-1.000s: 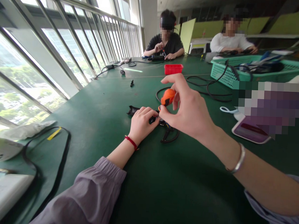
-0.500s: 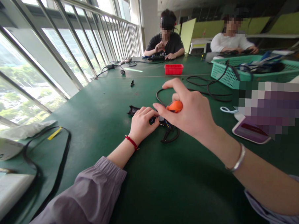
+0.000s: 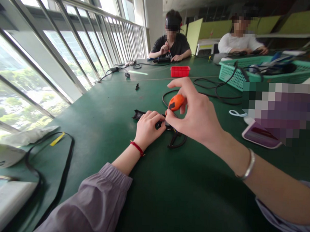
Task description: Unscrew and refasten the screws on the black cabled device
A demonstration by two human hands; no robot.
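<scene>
My left hand lies on the green table, fingers curled around a small black device with a black cable looping out to its right. My right hand pinches a short screwdriver with an orange handle, which stands nearly upright with its tip down at the black device, right beside my left fingertips. A red string circles my left wrist. On my right wrist sits a silver bangle.
A pink phone lies to the right. Further back stand a red tray and a teal basket full of cables. Two other people sit at the far end. Black cables trail at the left, near a white box.
Half a second ago the orange handle was tipped flat under my right palm. It is upright again between my fingers, as it was a second ago. My left hand has not moved.
</scene>
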